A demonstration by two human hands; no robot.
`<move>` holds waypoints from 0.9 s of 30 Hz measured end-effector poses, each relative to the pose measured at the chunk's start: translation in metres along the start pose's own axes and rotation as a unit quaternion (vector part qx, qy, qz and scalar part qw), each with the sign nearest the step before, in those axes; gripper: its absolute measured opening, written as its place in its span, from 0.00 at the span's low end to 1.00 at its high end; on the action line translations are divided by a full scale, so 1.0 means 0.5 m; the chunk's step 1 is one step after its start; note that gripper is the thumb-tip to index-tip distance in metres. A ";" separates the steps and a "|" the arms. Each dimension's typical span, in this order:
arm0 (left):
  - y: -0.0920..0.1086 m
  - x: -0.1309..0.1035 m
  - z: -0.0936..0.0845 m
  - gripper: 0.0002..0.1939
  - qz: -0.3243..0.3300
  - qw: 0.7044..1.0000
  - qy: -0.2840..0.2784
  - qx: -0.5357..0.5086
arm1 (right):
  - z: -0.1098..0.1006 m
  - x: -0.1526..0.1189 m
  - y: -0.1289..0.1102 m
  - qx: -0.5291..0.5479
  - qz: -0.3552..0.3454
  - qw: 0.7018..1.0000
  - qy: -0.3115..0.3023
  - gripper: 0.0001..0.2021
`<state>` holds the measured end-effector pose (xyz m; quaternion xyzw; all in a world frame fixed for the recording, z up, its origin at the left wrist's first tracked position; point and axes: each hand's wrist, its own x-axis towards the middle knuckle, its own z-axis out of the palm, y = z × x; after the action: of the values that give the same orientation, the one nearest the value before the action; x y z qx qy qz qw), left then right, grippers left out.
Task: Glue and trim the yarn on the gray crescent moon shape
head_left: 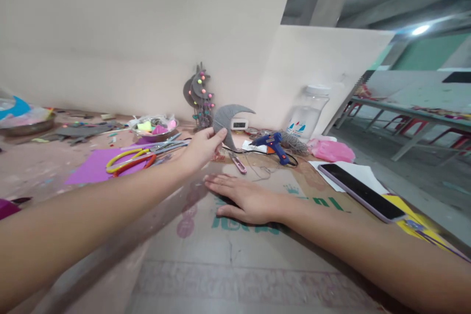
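Note:
A grey crescent moon shape (228, 120), which looks wrapped in yarn, stands upright in my left hand (205, 146), pinched near its lower left edge. My right hand (246, 199) lies flat, palm down with fingers spread, on the printed cardboard sheet (221, 250), and holds nothing. Just beyond my right hand is a small pink cutter (238, 163). A blue glue gun (275, 147) rests to the right of the crescent, beside a ball of grey yarn (294, 143). Behind the crescent stands a small white digital display (240, 124).
Scissors (132, 161) lie on purple paper (88, 167) at the left, near a metal bowl (154, 128). A decorated grey moon piece (200, 95) stands by the wall. At the right are a clear bottle (307, 113), a pink bag (332, 150) and a phone (360, 191).

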<state>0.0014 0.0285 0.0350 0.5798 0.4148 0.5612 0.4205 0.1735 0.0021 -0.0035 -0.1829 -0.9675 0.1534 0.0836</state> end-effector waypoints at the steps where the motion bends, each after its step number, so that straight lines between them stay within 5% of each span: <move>1: -0.014 -0.005 0.004 0.20 0.002 1.000 0.002 0.005 | 0.004 0.001 0.002 -0.012 0.026 0.999 0.025 0.29; 5: -0.058 -0.033 0.007 0.23 -0.023 1.000 -0.004 0.014 | 0.015 0.005 0.011 -0.045 0.070 0.993 0.080 0.27; 20: -0.077 -0.057 0.003 0.17 -0.067 0.998 -0.001 0.005 | -0.001 -0.027 0.014 -0.163 -0.079 0.974 0.137 0.13; 25: -0.083 -0.059 0.002 0.16 -0.068 0.998 -0.011 0.005 | -0.011 -0.050 0.029 -0.029 0.072 0.940 0.333 0.10; 27: -0.083 -0.060 0.003 0.16 -0.059 0.998 -0.021 0.010 | -0.009 -0.049 0.039 0.022 0.134 0.928 0.347 0.09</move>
<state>0.0016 0.0126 -0.0139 0.5697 0.4451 0.5191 0.4558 0.2035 0.0113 -0.0080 -0.3512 -0.8409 0.1112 0.3965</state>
